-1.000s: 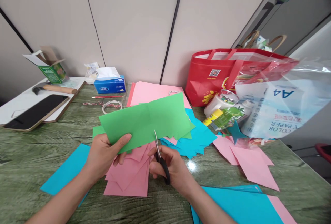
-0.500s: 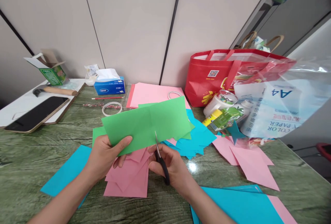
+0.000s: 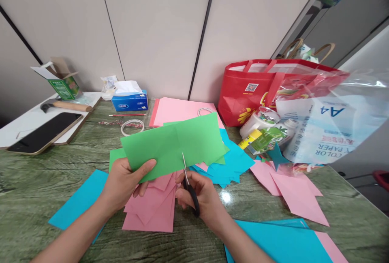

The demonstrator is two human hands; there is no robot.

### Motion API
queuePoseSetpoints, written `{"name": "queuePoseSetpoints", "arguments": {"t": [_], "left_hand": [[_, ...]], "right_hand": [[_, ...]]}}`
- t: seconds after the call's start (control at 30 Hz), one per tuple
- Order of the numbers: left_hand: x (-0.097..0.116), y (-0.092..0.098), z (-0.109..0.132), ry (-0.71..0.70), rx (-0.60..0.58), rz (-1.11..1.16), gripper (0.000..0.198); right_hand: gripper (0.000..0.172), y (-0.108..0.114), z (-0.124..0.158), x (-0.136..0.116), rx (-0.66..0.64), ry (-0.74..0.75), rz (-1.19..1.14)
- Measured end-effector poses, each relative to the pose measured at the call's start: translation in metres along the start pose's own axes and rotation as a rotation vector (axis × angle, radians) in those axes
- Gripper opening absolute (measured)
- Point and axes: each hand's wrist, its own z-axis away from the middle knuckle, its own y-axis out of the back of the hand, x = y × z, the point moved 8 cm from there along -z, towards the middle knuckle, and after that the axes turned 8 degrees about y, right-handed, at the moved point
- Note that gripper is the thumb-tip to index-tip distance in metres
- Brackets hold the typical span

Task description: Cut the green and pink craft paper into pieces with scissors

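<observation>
My left hand (image 3: 127, 182) pinches a green paper strip (image 3: 170, 145) near its lower left corner, thumb on top. A faint crease crosses the strip's middle. In my right hand (image 3: 199, 194) is a pair of black-handled scissors (image 3: 191, 194), its blades pointing up at the strip's lower edge near that crease. Whether the blades are fully closed is hard to make out. Beneath the strip lie pink paper pieces (image 3: 152, 210), a blue paper pile (image 3: 234, 157) and more green paper (image 3: 117, 155).
A blue tissue box (image 3: 130, 101), a tape roll (image 3: 132, 127) and a phone (image 3: 45, 133) are at the left. A red bag (image 3: 237, 93), a glue stick (image 3: 250, 138) and a clear paper packet (image 3: 325, 129) stand at the right. Blue sheets (image 3: 279, 238) lie at the front right.
The view has shifted very slightly. Both hands, the green strip and the scissors stay almost where they were.
</observation>
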Motion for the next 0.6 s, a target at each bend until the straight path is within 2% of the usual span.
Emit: {"name": "queuePoseSetpoints", "arguments": {"t": [0.2, 0.37, 0.6], "left_hand": [[-0.0011, -0.0001, -0.0002, 0.032, 0.008, -0.001, 0.044], [0.0004, -0.0050, 0.0010, 0.034, -0.045, -0.058, 0.044], [0.0010, -0.0060, 0.0013, 0.049, -0.063, -0.026, 0.044]], "right_hand": [[0.037, 0.0002, -0.0010, 0.0027, -0.007, -0.017, -0.023], [0.047, 0.0013, -0.0008, -0.0016, 0.013, -0.024, -0.051], [0.043, -0.0004, -0.0014, -0.0049, 0.013, 0.006, -0.033]]}}
